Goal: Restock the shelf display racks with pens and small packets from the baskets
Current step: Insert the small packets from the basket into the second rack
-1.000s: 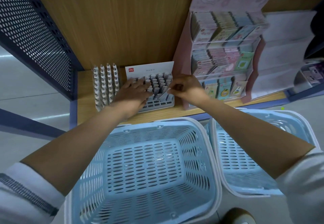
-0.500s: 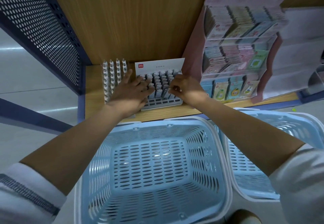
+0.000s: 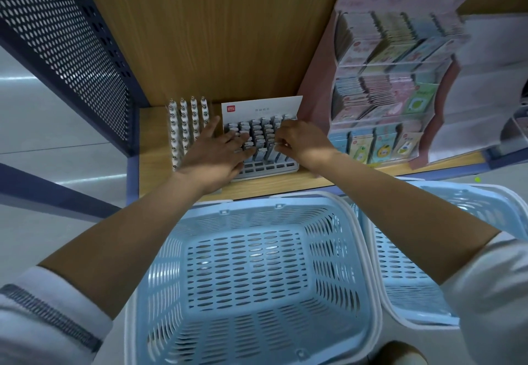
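Left hand (image 3: 217, 150) flat, fingers spread wide, resting on the grey-capped pens (image 3: 258, 136) standing in the grey slotted plastic rack (image 3: 265, 168) on the wooden shelf (image 3: 154, 150). Right hand (image 3: 303, 141) curled, fingertips pinching one pen in the rack's right columns. White pen block (image 3: 187, 130) just left of the rack. Two light-blue perforated plastic baskets (image 3: 274, 203) side by side below the shelf edge.

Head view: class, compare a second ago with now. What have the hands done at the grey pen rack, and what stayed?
The right hand has stood the tilted pen it pinches nearly upright in the grey pen rack, still gripping it. The left hand spread its thumb but stays flat on the rack's pens. The white pen rack, sticker display and both baskets stayed put.
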Motion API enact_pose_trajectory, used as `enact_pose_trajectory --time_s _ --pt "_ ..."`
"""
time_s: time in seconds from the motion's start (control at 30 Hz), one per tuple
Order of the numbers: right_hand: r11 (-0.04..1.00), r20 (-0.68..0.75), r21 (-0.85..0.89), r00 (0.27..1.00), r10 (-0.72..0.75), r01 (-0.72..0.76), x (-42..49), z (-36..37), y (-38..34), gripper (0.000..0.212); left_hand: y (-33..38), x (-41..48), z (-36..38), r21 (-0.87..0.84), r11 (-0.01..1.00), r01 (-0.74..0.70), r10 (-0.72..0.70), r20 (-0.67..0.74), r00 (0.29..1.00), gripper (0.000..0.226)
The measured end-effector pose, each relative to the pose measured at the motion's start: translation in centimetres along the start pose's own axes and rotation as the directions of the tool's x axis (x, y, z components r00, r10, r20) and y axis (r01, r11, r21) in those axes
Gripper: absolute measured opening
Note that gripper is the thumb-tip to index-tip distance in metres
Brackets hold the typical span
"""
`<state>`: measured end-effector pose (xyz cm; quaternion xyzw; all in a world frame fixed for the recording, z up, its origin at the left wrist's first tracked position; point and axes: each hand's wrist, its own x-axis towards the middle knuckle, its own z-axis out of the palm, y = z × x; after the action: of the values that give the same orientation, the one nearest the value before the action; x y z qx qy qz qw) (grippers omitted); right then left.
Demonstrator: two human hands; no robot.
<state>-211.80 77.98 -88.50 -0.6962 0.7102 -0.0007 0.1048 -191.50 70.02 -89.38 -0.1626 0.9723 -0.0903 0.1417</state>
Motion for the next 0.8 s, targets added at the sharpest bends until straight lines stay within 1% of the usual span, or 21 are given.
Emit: enact_pose_trajectory --time_s 0.17,0.37,0.47,0.57,0.6,0.67,0.8 --pt "0.998 0.074 -0.056 0.997 -0.019 0.023 -0.1 -0.6 -0.2 0.015 0.0 0.0 0.1 -0.012 1.0 0.001 -0.002 -0.022 1.0 0.052" --pt "0.997 0.082 -0.076 0.997 -0.009 0.015 0.4 -1.0 -0.3 0.016 -0.5 0.1 0.4 -0.17 0.985 0.001 -0.018 -0.097 0.995 0.053" --pt "0.997 0.085 -0.072 0.996 -0.02 0.026 0.1 -0.9 -0.2 0.016 -0.5 -0.1 0.4 -0.121 0.992 0.036 -0.046 -0.08 0.996 0.062" --pt "0.994 0.084 -0.089 0.995 -0.06 0.068 -0.1 -0.1 -0.3 0.019 -0.6 -0.2 0.4 -0.096 0.994 0.052 -0.055 -0.034 0.998 0.061" --pt "0.993 0.074 -0.088 0.995 -0.069 0.076 -0.2 0.4 -0.3 0.019 -0.6 -0.2 0.3 -0.094 0.994 0.047 -0.05 -0.024 0.998 0.06" --pt "0.995 0.006 -0.052 0.996 -0.084 0.084 -0.6 1.2 0.0 0.017 -0.4 -0.1 0.2 -0.082 0.996 0.047 -0.048 -0.012 0.999 0.058" --pt "0.997 -0.112 0.062 0.993 -0.047 0.054 -1.0 2.1 0.3 0.013 -0.2 -0.1 0.2 -0.081 0.995 0.055 -0.056 -0.013 0.998 0.057"
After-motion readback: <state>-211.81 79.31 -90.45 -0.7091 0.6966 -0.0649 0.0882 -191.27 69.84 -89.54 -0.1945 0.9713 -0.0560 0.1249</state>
